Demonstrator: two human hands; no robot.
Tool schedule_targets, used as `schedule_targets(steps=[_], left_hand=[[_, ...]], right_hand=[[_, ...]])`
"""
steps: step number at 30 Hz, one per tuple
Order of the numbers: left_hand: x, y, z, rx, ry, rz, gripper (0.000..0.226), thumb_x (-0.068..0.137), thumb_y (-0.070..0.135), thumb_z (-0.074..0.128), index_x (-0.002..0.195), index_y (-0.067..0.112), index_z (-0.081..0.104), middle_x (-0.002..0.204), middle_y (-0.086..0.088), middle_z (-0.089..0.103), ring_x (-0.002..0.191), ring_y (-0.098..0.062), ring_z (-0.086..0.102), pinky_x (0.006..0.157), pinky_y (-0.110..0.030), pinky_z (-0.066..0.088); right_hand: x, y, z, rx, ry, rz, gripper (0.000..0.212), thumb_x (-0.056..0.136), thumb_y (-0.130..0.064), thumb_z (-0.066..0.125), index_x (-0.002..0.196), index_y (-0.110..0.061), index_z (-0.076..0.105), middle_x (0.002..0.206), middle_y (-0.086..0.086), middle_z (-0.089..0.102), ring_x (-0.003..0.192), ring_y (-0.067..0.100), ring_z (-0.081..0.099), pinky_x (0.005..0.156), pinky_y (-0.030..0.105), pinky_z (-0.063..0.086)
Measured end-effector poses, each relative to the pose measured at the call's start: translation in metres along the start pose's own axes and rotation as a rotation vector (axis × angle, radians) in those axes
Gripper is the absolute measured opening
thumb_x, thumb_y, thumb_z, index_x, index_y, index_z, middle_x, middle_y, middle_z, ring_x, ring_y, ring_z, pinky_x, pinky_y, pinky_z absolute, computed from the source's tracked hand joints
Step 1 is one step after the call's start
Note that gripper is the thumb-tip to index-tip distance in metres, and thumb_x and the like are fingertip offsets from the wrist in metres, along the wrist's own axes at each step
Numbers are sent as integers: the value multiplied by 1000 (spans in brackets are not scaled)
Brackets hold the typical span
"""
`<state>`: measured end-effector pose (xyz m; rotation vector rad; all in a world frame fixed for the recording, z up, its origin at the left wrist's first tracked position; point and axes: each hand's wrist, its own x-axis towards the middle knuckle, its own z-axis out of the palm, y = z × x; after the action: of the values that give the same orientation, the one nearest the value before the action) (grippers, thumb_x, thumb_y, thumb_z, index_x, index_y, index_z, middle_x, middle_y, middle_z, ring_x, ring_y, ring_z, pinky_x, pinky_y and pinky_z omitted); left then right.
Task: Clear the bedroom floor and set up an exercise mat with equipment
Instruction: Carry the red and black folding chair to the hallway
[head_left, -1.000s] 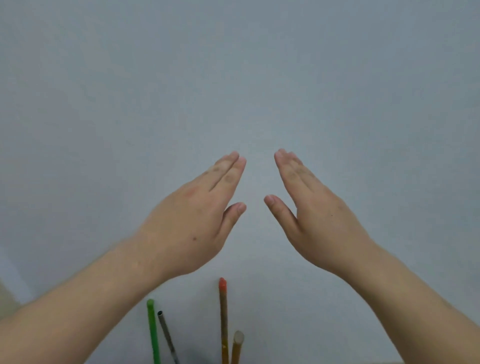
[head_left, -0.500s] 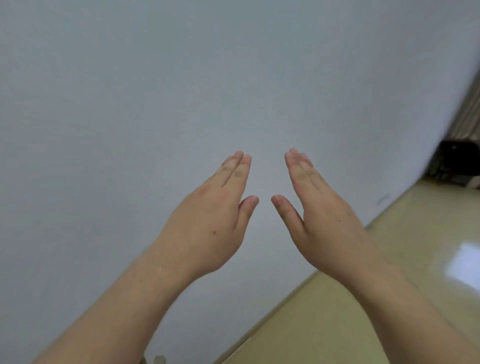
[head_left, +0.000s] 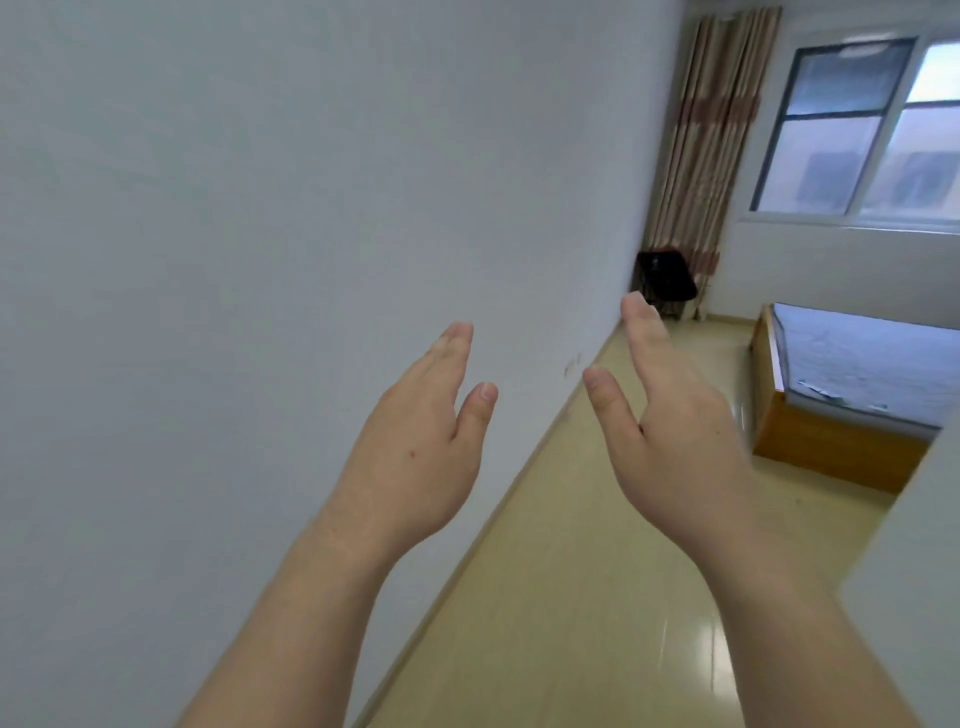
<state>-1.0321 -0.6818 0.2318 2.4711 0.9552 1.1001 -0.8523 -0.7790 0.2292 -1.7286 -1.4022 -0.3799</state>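
Plainly holding nothing, the left hand (head_left: 415, 452) stretches flat at 7 o'clock before the pale grey painted wall (head_left: 234, 234); the right hand (head_left: 680, 452), likewise flat and empty, is at 4 o'clock above the glossy beige floor (head_left: 561, 597), which reaches a wooden-framed bed (head_left: 831, 457) at 3 o'clock.

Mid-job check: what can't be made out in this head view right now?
Bed: head view, cut off by the right edge and the near wall corner.
Black chair: head view, small, blurred, fingertips of the right hand overlap it.
Wall fitting: head view, too small to identify.
Floor: head view, its right part hidden behind that corner.
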Motion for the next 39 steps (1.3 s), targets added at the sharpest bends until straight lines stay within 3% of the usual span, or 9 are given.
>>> schedule_targets(steps=[6, 14, 19, 22, 26, 28, 31, 36, 39], left_hand=[[82, 39, 94, -18, -59, 49, 59, 106, 43, 34, 160, 30, 15, 164, 20, 16, 139, 18, 8, 105, 2, 0], [193, 74, 209, -78, -121, 50, 59, 106, 42, 35, 160, 29, 16, 164, 20, 16, 139, 18, 8, 103, 6, -1], [254, 70, 266, -105, -142, 43, 59, 105, 42, 35, 160, 31, 17, 163, 21, 18, 144, 12, 11, 111, -3, 5], [296, 58, 308, -127, -164, 47, 59, 105, 43, 35, 159, 31, 17, 163, 21, 18, 138, 18, 10, 114, -8, 9], [360, 33, 364, -178, -175, 38, 58, 105, 44, 35, 159, 33, 19, 161, 25, 19, 133, 22, 9, 107, 0, 5], [397, 20, 392, -205, -167, 50, 58, 105, 44, 36, 159, 32, 20, 161, 24, 21, 134, 21, 11, 110, -3, 8], [463, 5, 441, -241, -219, 68, 57, 105, 42, 36, 159, 31, 21, 162, 21, 21, 133, 21, 11, 105, 3, 3], [579, -4, 525, -282, -303, 110, 57, 104, 44, 35, 159, 34, 21, 161, 23, 23, 146, 5, 19, 115, -15, 11], [629, -7, 567, -322, -341, 128, 57, 105, 44, 37, 159, 34, 23, 160, 23, 26, 140, 11, 21, 110, -11, 13]], right_hand=[[45, 112, -18, -20, -23, 53, 65, 105, -37, 43, 161, -22, 15, 165, -16, 15, 145, -11, 8, 106, -5, -3], [123, 242, -31, -70, -74, 109, 64, 105, -37, 44, 161, -25, 16, 154, -28, 8, 137, -20, 2, 105, -5, -4], [168, 308, -16, -115, -91, 150, 63, 105, -38, 43, 161, -26, 14, 154, -29, 7, 135, -23, 1, 104, -6, -5], [200, 351, 5, -120, -104, 160, 64, 105, -39, 42, 161, -28, 13, 154, -30, 5, 137, -21, 1, 104, -6, -5], [252, 409, 37, -166, -127, 170, 64, 106, -43, 39, 161, -30, 9, 152, -33, 1, 137, -21, -2, 103, -5, -6], [280, 436, 52, -213, -138, 173, 64, 106, -45, 35, 161, -32, 6, 155, -33, 0, 142, -17, -3, 108, 2, -3], [329, 482, 72, -272, -153, 211, 64, 106, -45, 34, 161, -31, 5, 163, -25, 3, 150, -8, 0, 115, 13, 1], [406, 567, 94, -378, -116, 255, 66, 105, -48, 33, 161, -32, 3, 157, -28, -1, 145, -12, -5, 108, 4, -5], [439, 608, 104, -388, -99, 309, 66, 105, -48, 34, 161, -30, 6, 157, -27, -1, 148, -9, -2, 104, -2, -8]])
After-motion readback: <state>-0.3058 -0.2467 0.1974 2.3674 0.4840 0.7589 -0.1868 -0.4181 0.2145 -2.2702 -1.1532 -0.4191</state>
